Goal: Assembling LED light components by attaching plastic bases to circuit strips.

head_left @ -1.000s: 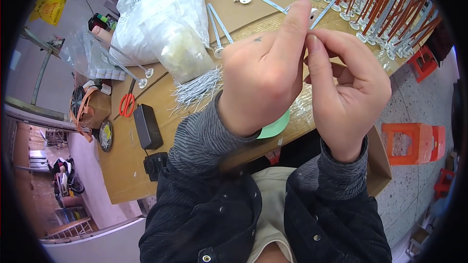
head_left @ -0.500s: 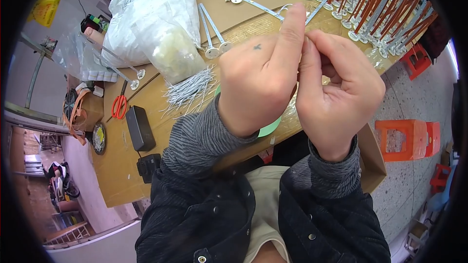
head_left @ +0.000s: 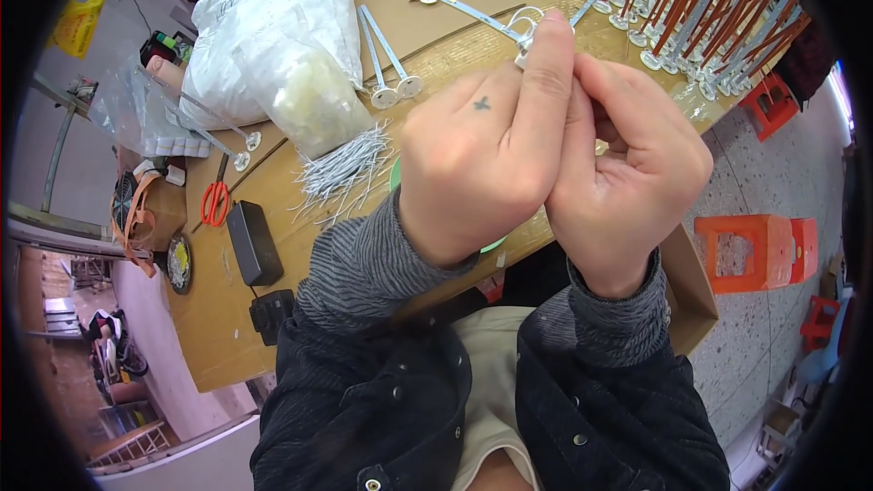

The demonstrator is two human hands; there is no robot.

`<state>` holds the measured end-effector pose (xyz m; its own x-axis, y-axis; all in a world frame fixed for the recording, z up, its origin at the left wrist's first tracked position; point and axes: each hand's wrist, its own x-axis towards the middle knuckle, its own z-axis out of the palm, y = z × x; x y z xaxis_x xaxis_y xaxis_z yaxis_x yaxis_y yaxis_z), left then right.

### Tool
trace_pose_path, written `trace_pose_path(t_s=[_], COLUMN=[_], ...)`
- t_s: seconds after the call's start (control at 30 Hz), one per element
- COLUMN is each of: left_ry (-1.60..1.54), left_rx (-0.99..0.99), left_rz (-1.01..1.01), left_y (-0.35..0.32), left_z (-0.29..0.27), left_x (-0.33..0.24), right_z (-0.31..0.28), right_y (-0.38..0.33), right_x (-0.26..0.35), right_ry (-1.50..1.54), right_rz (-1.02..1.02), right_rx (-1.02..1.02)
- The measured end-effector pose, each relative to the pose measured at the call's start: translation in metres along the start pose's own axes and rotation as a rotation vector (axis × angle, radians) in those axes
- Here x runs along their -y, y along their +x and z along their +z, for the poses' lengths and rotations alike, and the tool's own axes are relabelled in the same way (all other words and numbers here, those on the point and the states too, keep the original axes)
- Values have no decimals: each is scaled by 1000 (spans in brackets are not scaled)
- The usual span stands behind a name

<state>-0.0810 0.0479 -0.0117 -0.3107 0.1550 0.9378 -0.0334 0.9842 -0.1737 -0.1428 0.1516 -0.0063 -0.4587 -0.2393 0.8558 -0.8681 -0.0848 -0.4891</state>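
Moved: your hands have drawn closer together and now press against each other above the surface (head_left: 273,245).
Left hand (head_left: 482,159): your grip is clenched, forefinger pinching a small metal disc (head_left: 526,47) on a thin white stick.
Right hand (head_left: 632,177): curled against the left; its grip is hidden, you cannot tell.
Disc: just beyond the left fingertips, near the upright orange sticks (head_left: 709,9).
Scissors (head_left: 215,202): well left of the disc.

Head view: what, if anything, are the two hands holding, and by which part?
The left hand and right hand together pinch a thin whitish stick with a round metal base. The grip is at the base end, the stick running up and left.
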Motion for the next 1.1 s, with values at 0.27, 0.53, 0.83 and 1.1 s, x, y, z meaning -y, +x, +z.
trace_pose_path(t_s=[0.27,0.53,0.83,1.1], left_ry=[-25,-84,-169,-171], left_rx=[32,0,71,46], left_rz=[-40,-5,-121,-106], left_y=[4,3,4,4], left_z=[-7,-4,-8,-12], left_x=[-2,1,13,11], right_z=[1,0,1,0], right_y=[1,-1,5,2], right_x=[5,7,8,8], right_ry=[-17,-41,144,192], right_rz=[-52,7,135,159], right_rx=[-7,-24,64,69])
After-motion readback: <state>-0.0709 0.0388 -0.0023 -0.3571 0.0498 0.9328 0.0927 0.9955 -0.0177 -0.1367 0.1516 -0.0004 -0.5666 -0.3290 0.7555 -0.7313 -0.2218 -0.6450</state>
